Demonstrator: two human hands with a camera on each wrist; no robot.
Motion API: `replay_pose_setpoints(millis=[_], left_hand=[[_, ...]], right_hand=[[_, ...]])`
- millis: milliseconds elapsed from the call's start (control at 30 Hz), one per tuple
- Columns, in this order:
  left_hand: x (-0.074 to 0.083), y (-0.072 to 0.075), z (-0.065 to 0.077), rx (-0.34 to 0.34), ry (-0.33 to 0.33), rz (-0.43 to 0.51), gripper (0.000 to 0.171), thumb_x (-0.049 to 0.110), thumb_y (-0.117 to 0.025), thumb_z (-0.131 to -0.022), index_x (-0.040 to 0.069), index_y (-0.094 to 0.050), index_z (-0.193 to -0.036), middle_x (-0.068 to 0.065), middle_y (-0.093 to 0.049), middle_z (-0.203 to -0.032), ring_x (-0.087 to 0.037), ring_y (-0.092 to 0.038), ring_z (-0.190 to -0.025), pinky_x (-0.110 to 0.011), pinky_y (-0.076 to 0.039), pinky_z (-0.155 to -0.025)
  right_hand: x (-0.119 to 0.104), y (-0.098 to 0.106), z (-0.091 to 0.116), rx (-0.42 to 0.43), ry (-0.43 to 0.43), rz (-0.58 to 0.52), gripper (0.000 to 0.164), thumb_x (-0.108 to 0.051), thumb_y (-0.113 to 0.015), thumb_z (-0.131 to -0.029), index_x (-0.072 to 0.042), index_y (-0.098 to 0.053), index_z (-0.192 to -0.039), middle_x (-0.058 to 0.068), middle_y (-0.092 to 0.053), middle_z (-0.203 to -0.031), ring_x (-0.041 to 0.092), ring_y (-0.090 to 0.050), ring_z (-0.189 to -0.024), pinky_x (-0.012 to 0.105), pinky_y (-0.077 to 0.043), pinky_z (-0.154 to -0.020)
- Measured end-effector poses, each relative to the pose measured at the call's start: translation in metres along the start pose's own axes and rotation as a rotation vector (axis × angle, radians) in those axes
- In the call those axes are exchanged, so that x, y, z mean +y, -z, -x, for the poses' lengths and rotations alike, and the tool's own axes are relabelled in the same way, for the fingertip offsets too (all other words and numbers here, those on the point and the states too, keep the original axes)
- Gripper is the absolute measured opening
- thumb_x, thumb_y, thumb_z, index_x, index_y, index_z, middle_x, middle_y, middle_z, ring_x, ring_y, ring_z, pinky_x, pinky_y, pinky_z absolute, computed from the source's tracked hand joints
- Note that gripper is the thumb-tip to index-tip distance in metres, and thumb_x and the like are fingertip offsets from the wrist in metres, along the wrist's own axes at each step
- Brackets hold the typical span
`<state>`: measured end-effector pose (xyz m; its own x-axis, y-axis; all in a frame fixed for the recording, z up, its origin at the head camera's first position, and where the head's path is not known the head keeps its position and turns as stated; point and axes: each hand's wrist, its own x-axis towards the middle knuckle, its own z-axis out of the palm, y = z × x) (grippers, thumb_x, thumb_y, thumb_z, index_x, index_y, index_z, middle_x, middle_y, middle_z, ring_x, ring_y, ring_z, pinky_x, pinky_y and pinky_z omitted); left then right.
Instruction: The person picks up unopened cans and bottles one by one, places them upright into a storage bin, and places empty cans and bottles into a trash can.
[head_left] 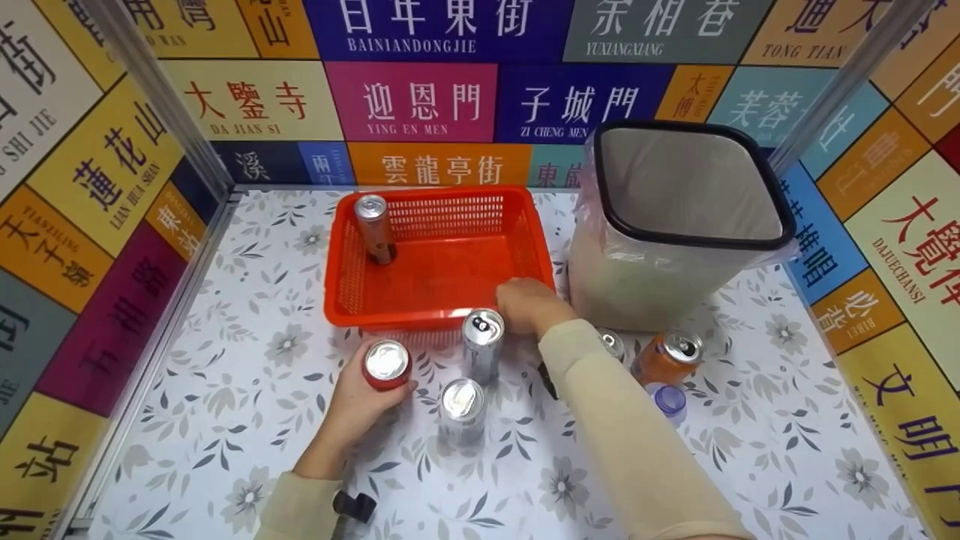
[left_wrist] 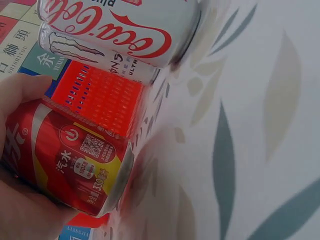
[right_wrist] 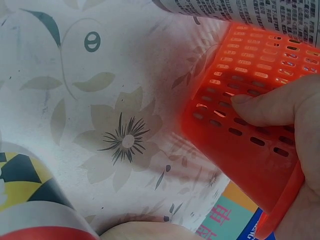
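Observation:
My left hand (head_left: 358,394) grips a red soda can (head_left: 387,367) in front of the orange-red plastic basket (head_left: 442,319). In the left wrist view the can (left_wrist: 75,157) shows Chinese print and a QR code, its base close to the tabletop. My right hand (head_left: 534,304) holds the basket's front right rim; in the right wrist view its thumb presses the slotted outer wall (right_wrist: 225,107). Inside the basket, at the back left, a slim can (head_left: 375,231) leans. Between my hands stand a white Monster can (head_left: 482,349) and a silver-white Coca-Cola can (head_left: 463,414).
A black-rimmed bin (head_left: 637,285) with a clear liner stands right of the basket. By its foot are an orange can (head_left: 664,358), another can (head_left: 611,343) partly behind my right sleeve, and a purple-capped bottle (head_left: 669,401). Printed panels (head_left: 420,101) wall in the flower-patterned table (head_left: 262,360).

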<state>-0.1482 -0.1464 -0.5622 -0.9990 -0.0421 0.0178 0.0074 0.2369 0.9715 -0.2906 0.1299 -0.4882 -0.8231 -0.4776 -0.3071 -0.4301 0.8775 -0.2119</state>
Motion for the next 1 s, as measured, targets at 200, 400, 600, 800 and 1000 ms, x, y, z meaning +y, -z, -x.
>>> replay_pose_setpoints(millis=[200,400,600,800,1000], left_hand=[[0.015,0.005,0.004,0.005,0.009,0.003,0.074,0.004,-0.091,-0.077,0.005,-0.055,-0.142,-0.012,-0.065,-0.136,-0.029,-0.060,-0.125,-0.051,-0.047,-0.111],[0.029,0.011,0.007,0.017,-0.014,0.027,0.071,0.006,-0.091,-0.078,0.007,-0.057,-0.140,-0.010,-0.066,-0.133,-0.026,-0.059,-0.122,-0.048,-0.049,-0.110],[0.041,0.016,0.009,0.020,-0.033,0.045,0.069,0.004,-0.090,-0.079,0.008,-0.057,-0.139,-0.009,-0.066,-0.132,-0.023,-0.059,-0.122,-0.044,-0.049,-0.109],[0.054,0.022,0.006,0.043,-0.072,0.069,0.066,-0.004,-0.089,-0.077,0.006,-0.059,-0.134,-0.008,-0.066,-0.127,-0.021,-0.060,-0.118,-0.033,-0.051,-0.104],[0.072,0.032,0.001,0.104,-0.118,0.074,0.067,-0.002,-0.092,-0.076,0.004,-0.059,-0.135,-0.009,-0.067,-0.127,-0.019,-0.060,-0.118,-0.031,-0.051,-0.103]], right_hand=[[0.000,-0.001,0.000,-0.004,-0.001,-0.002,0.019,-0.010,-0.058,-0.096,-0.004,-0.076,-0.093,0.016,-0.075,-0.101,0.035,-0.067,-0.093,0.047,-0.057,-0.092],[0.002,-0.003,-0.001,-0.004,-0.003,-0.005,0.018,-0.010,-0.058,-0.095,-0.005,-0.075,-0.091,0.016,-0.074,-0.102,0.035,-0.067,-0.095,0.047,-0.056,-0.094],[0.002,-0.002,0.000,0.001,0.002,0.002,0.017,-0.008,-0.058,-0.094,-0.005,-0.074,-0.088,0.015,-0.073,-0.098,0.034,-0.066,-0.093,0.046,-0.056,-0.091],[0.000,0.000,0.002,0.014,0.040,0.031,0.020,-0.005,-0.057,-0.094,-0.004,-0.075,-0.086,0.017,-0.075,-0.098,0.036,-0.068,-0.094,0.046,-0.057,-0.091],[-0.001,0.001,0.002,0.014,0.035,0.037,0.020,-0.006,-0.057,-0.095,-0.003,-0.076,-0.091,0.018,-0.075,-0.101,0.037,-0.069,-0.095,0.048,-0.057,-0.093]])
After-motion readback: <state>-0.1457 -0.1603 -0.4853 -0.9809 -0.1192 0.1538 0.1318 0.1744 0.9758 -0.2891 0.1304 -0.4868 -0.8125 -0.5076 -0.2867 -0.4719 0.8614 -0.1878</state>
